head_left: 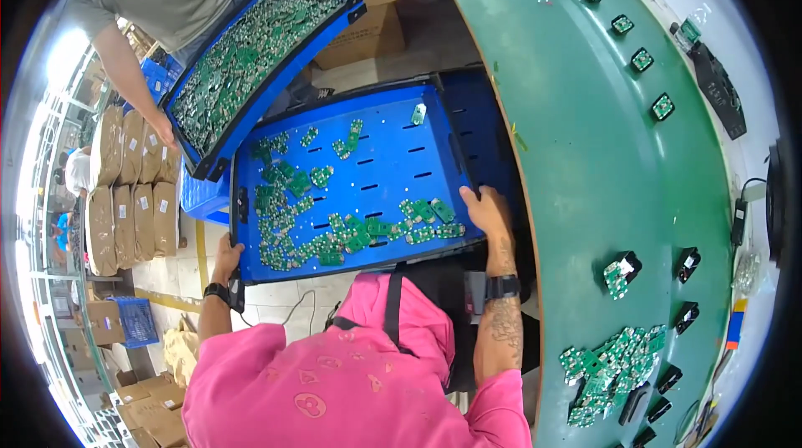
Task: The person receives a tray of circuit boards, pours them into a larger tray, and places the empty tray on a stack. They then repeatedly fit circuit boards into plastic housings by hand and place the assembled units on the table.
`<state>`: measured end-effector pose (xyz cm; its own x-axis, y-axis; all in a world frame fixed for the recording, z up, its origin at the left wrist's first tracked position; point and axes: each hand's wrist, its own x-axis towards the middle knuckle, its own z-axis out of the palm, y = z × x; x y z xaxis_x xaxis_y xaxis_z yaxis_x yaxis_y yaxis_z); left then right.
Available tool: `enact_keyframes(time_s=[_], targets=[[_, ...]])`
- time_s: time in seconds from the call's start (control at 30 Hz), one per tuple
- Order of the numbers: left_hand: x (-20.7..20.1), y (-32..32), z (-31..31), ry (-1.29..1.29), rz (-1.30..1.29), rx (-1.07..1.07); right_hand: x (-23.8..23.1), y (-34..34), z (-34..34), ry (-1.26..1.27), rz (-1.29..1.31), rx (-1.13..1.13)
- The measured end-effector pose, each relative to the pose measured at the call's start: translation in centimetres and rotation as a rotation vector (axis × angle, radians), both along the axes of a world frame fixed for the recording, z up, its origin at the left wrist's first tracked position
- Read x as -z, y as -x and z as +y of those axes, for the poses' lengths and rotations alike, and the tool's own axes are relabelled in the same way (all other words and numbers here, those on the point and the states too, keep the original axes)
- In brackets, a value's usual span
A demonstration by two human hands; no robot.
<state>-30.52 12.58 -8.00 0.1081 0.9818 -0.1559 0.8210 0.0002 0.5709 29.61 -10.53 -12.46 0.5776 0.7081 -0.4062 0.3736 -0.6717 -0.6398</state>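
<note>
Right side: glossy green table (pixel 601 172), light streaks on its surface; whitish wall (pixel 746 55) beyond. Floor (pixel 261 293) pale, tiled, marked by yellow line (pixel 201 254). Left: brown sacks (pixel 125 231) in two tiers, cardboard boxes (pixel 159 408) nearer. Strong white glare (pixel 71 60), far left.

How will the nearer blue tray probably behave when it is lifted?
The nearer blue tray should stay stiff: its black rim looks rigid. The green circuit boards seem loose, so they may slide on tilting. More boards lie leftward, so the left hand may carry more.
</note>
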Motion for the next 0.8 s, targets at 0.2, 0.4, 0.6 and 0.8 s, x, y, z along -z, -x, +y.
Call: enact_keyframes(time_s=[0.2, 0.4, 0.6, 0.8], targets=[[2.8, 1.6, -0.2, 0.17, -0.002, -0.109, 3.3, 0.7, 1.3, 0.012, -0.127, -0.024], [4.1, 1.7, -0.8, 0.208, -0.206, -0.188, -1.0, 1.6, -0.1, 0.06, -0.22, -0.079], [-0.8, 5.5, -5.6, 0.324, -0.084, -0.221, -8.8, 4.9, -3.4, 0.113, -0.42, -0.267], [-2.4, 17.1, -12.7, 0.307, 0.054, -0.119, -14.6, 13.2, -7.0, 0.067, -0.477, -0.531]])
